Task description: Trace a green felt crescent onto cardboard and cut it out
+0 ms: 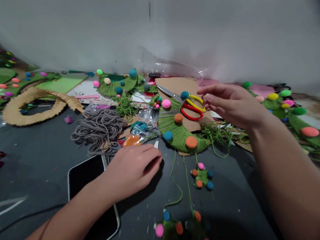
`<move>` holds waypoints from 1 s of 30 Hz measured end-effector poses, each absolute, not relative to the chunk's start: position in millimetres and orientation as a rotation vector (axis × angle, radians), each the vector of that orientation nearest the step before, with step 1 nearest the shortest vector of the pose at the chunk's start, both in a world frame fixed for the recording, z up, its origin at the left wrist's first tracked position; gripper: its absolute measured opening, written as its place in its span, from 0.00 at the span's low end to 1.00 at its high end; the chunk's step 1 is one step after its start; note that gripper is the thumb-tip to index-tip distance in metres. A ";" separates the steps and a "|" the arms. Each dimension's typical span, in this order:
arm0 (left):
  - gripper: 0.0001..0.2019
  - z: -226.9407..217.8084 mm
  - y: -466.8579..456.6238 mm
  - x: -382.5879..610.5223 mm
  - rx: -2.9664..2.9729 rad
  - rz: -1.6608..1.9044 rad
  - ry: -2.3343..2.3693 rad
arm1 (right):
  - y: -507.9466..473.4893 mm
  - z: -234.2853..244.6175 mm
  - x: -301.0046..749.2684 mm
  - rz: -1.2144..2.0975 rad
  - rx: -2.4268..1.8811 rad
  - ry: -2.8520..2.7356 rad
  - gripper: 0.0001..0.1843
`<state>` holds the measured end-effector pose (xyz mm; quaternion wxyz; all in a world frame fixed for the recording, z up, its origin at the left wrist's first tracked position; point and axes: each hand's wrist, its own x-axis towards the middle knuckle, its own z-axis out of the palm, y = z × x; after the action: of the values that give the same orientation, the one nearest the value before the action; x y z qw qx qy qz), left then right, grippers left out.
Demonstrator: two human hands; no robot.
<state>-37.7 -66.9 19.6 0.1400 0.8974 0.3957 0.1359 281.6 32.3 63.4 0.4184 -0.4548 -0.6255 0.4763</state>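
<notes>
The dark work surface (39, 169) fills the view, cluttered toward twelve o'clock with craft pieces. At ten o'clock lies a tan woven ring (33, 105), well apart from both hands. A black phone (89, 181) lies flat at seven o'clock, partly under the left forearm. At the centre sits the green yarn crescent (176, 133), studded with coloured pom-poms, its arc running from twelve o'clock round to five. A bundle of grey cord (100, 128) lies at nine o'clock from it. The left hand (133, 169) rests knuckles-up on the surface, fingers folded together on a small white-tipped piece (156, 144) that pokes out toward one o'clock, just short of the crescent's lower edge. The right hand (229, 104) hovers at three o'clock of the crescent, fingers bent and tips drawn close; whether they pinch anything I cannot tell. The scissors (187, 104), with red and yellow handles, lie on the crescent's upper end, long axis from ten to four o'clock, handles just beside the right fingertips, making that hand the nearer. A small pom-pom cluster (202, 177) lies at five o'clock on a green strand.
</notes>
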 end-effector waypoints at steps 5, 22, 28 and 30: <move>0.12 18.8 -67.1 -37.9 2.593 0.406 1.142 | 35.8 62.5 283.8 0.968 -1.341 -1.416 0.09; 0.12 19.1 -67.1 -38.1 2.569 0.366 1.140 | 40.4 58.1 299.6 0.117 -1.457 -1.727 0.33; 0.12 17.4 -67.2 -37.6 2.571 0.361 1.150 | 31.2 63.5 275.5 0.387 -1.340 -1.997 0.09; 0.12 17.2 -67.1 -37.6 2.578 0.364 1.143 | 25.8 67.0 264.0 0.513 -1.358 -2.028 0.10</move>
<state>-37.6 -67.1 17.2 0.1487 0.8965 0.3977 0.1266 264.0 25.8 67.0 0.3182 -0.5162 -0.7709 0.1949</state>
